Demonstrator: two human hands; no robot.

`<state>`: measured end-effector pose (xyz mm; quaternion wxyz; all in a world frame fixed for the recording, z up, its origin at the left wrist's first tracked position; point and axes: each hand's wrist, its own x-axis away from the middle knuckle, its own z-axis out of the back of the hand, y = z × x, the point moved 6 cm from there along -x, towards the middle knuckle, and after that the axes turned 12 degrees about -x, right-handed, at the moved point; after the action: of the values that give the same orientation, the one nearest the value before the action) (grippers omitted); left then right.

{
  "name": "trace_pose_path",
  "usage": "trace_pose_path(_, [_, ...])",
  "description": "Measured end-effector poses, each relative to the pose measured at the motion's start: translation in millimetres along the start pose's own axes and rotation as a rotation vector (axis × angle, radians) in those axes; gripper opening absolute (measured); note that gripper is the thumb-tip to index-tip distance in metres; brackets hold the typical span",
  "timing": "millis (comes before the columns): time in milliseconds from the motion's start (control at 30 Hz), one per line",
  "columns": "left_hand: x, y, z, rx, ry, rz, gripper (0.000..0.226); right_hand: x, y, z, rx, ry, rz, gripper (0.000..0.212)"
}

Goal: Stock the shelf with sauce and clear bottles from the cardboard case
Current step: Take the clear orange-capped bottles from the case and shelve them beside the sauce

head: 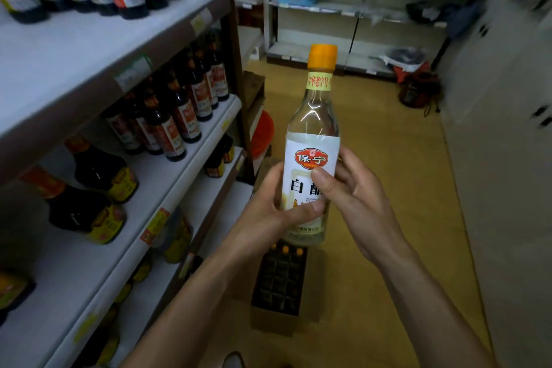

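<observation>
I only get two arms in frame. Left grip (277,200) and right grip (355,188) are both bare, with short, plain thumbnails (314,207). Left forearm (209,287) and right forearm (418,293) are bare right down to the bottom edge. Faint tendon lines show on the back of the right grip. There's a grey rounded bit (234,361) at the bottom edge, maybe a shoe toe, I can't tell.

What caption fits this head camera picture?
Left hand and right hand hold a clear orange-capped bottle above the brown cardboard case beside white shelves of dark sauce bottles.
</observation>
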<state>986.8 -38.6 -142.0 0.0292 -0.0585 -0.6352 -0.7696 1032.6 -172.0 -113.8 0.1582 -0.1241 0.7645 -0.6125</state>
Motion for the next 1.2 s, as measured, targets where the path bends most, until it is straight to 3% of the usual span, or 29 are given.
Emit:
trace_pose_path(267, [14, 54, 21, 0.011, 0.085, -0.102, 0.063, -7, -64, -22, 0.052, -0.102, 0.156, 0.051])
trace_pose_path(700, [47, 94, 88, 0.010, 0.266, -0.167, 0.059, -40, -90, -93, 0.049, -0.275, 0.215, 0.056])
trace_pose_path(833, [63, 102, 125, -0.023, 0.331, -0.175, 0.062, -51, -96, -131, 0.038, -0.320, 0.236, 0.069])
trace_pose_path(1200, [111, 102, 218, -0.016, 0.440, -0.180, 0.061, -58, -110, -242, 0.017, -0.458, 0.315, 0.052])
